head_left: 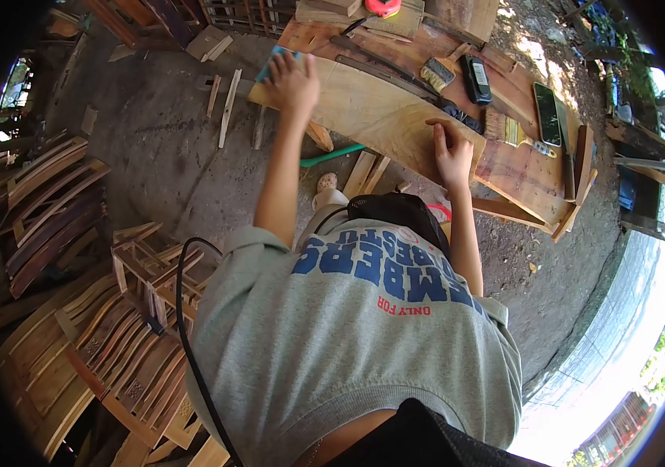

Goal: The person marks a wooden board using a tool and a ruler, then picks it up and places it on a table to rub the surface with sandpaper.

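Observation:
A long pale wooden board (364, 103) with swirling grain lies across a workbench in front of me. My left hand (292, 87) rests on its left end, fingers spread over a piece of blue sandpaper (263, 72) pressed against the wood. Only the edges of the sandpaper show. Near the board's right end, my right hand (455, 158) holds it steady, thumb and bent index finger on the top face; the other fingers are partly hidden. Beyond that hand lie a paintbrush (506, 129) and some crumpled black material (461, 115).
On the workbench (523, 175) lie a phone (548, 114), a black handheld device (476, 79), another brush (437, 74) and a red tape measure (383, 7). Curved wooden chair parts (126, 350) are piled at left. Loose wood strips (230, 107) and a green hose (332, 156) lie below.

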The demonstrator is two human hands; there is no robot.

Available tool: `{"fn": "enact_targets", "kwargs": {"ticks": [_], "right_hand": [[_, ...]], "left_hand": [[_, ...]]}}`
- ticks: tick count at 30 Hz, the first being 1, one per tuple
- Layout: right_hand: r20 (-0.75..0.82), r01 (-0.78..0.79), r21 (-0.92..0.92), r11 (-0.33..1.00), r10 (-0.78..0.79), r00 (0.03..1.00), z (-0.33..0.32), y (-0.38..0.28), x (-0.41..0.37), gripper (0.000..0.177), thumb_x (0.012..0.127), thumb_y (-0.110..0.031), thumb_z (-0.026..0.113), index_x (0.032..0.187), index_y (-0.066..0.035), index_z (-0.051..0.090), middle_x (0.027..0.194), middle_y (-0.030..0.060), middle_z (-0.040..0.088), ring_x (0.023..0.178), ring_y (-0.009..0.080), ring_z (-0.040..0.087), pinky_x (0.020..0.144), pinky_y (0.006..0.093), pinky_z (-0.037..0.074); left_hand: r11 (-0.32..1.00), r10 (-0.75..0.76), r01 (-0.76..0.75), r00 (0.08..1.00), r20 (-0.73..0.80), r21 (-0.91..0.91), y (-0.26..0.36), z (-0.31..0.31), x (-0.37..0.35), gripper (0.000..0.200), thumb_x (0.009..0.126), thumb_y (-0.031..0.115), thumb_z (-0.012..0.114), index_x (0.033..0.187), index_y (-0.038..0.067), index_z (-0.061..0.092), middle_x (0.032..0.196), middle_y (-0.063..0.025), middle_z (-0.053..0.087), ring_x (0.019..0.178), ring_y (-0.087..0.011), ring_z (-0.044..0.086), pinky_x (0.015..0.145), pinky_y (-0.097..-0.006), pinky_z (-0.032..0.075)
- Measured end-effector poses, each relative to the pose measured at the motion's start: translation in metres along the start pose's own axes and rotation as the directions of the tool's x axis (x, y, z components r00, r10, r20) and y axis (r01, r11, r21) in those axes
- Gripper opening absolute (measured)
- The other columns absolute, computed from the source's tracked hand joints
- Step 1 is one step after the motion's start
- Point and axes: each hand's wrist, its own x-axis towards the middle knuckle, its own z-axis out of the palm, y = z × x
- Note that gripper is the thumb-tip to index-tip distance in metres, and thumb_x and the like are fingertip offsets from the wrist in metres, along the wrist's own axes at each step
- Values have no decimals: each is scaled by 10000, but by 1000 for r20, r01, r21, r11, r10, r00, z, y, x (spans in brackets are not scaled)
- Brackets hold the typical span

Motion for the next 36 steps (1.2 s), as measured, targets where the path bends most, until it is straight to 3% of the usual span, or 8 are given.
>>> {"fn": "enact_targets", "kwargs": {"ticks": [5,8,11,15,21,26,31,36], "right_hand": [[6,-18,-14,1000,18,1000,0,-1,0,183,933,-174,566,991,-112,728,647,95,634,480,142,530,505,306,416],[-31,38,26,999,-37,999,0,-1,2,181,932,-172,565,987,-112,727,642,96,629,477,150,533,502,310,416],[26,-11,-13,1000,12,1000,-4,-3,0,179,929,-173,567,983,-112,726,640,97,624,480,156,536,503,314,417],[6,9,-29,1000,-9,1000,-2,-1,0,182,930,-181,566,984,-114,726,650,101,633,490,172,554,509,320,426],[-43,65,0,998,-65,997,5,8,1,186,933,-185,560,985,-114,724,662,111,637,510,186,581,523,325,434],[6,28,9,1000,-28,1000,-4,-2,-1,182,933,-185,562,987,-113,721,674,121,639,520,192,588,532,324,437],[-8,18,-19,1000,-19,1000,0,0,0,184,936,-186,559,985,-111,720,703,126,655,544,195,608,554,326,453],[-30,14,-12,1000,-15,999,0,-1,0,189,940,-198,559,986,-114,722,702,122,658,564,208,625,564,328,460]], "left_hand": [[863,502,-504,864,-39,-38,78,43,-127,681,1002,533,304,1471,43,361,1515,-192,365,1400,-369,351,1144,-560,223],[837,539,-537,842,-9,-108,67,35,-121,669,999,536,311,1458,54,385,1509,-182,379,1393,-369,359,1132,-561,251],[983,183,-182,968,174,-24,21,2,-44,736,997,585,187,1524,75,237,1579,-181,220,1453,-331,248,1179,-520,162],[999,1,0,1000,-2,42,-16,-8,-18,725,1003,566,173,1513,62,278,1575,-167,243,1456,-316,248,1173,-504,197],[765,635,-639,769,-69,-77,76,40,-161,639,978,509,407,1422,49,423,1479,-182,423,1340,-359,439,1092,-561,327],[963,267,-265,961,-73,38,4,13,-70,641,991,556,296,1453,125,407,1509,-160,385,1272,-382,507,1068,-514,385],[992,122,-126,981,-149,-15,-15,5,-49,676,998,551,250,1467,83,381,1518,-192,355,1394,-362,360,1129,-544,282],[811,580,-578,815,-6,-93,63,30,-154,652,984,557,326,1430,96,446,1476,-157,437,1359,-360,415,1131,-558,269]]}}
